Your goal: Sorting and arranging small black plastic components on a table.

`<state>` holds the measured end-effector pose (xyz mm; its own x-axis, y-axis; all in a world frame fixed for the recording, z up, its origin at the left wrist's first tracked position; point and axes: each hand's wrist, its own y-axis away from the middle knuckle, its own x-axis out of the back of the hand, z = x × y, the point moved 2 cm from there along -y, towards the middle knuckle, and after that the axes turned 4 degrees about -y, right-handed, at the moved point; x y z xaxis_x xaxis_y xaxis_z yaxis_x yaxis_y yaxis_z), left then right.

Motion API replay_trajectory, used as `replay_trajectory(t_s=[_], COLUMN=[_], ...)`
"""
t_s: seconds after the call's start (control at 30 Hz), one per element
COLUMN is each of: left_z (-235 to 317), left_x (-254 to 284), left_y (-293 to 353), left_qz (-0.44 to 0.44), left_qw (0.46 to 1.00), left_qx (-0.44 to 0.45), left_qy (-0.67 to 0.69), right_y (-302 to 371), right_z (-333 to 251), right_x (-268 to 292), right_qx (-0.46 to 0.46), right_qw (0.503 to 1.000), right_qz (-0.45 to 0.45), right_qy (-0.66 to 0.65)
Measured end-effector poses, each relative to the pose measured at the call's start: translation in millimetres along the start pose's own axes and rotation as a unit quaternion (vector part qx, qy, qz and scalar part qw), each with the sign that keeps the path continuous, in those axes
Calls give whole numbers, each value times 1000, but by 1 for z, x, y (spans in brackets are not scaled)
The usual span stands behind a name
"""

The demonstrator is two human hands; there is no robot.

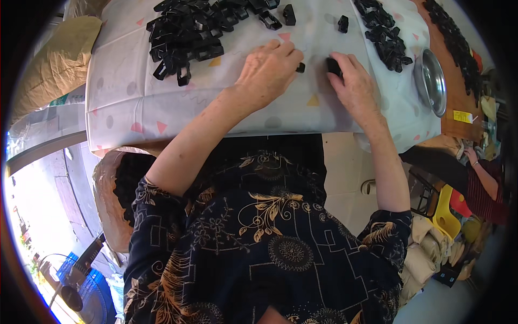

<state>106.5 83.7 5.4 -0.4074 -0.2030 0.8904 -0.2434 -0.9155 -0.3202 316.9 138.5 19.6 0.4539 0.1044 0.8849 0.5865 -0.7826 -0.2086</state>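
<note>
Above the patterned white tablecloth [178,116], my left hand [270,69] is closed, its fingertips around a small black piece [300,68] that shows only in part. Across a short gap, my right hand [356,89] grips a black plastic part [334,66] between thumb and fingers. To the left of my left hand lies a large heap of black plastic frame-like parts [186,38]. A smaller cluster of such parts [388,46] rests beyond my right hand. Two single black parts, one upright [289,15] and one smaller [343,24], sit between these groups.
A shiny metal bowl [430,81] stands at the table's right side. Along the brown tabletop [456,116] beyond runs a long row of black parts [456,46]. Another person's hand [472,155] is at far right. A brown sack [56,62] and a blue fan [89,289] are at left.
</note>
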Motion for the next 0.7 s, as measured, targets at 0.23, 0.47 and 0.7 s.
replay_trajectory(t_s=[0.23, 0.47, 0.7], left_z=[-2, -8, -7], left_x=[7, 3, 11], left_y=[-1, 15, 13], left_qz=[-48, -71, -73], left_qw=[914, 730, 810], left_qx=[215, 296, 300], left_qy=[342, 612, 498], right_y=[3, -9, -34], right_z=[-7, -8, -29], right_x=[1, 9, 10], right_qx=[-17, -48, 42], right_qw=[989, 977, 991], right_qz=[28, -70, -60], right_qy=[-142, -197, -108])
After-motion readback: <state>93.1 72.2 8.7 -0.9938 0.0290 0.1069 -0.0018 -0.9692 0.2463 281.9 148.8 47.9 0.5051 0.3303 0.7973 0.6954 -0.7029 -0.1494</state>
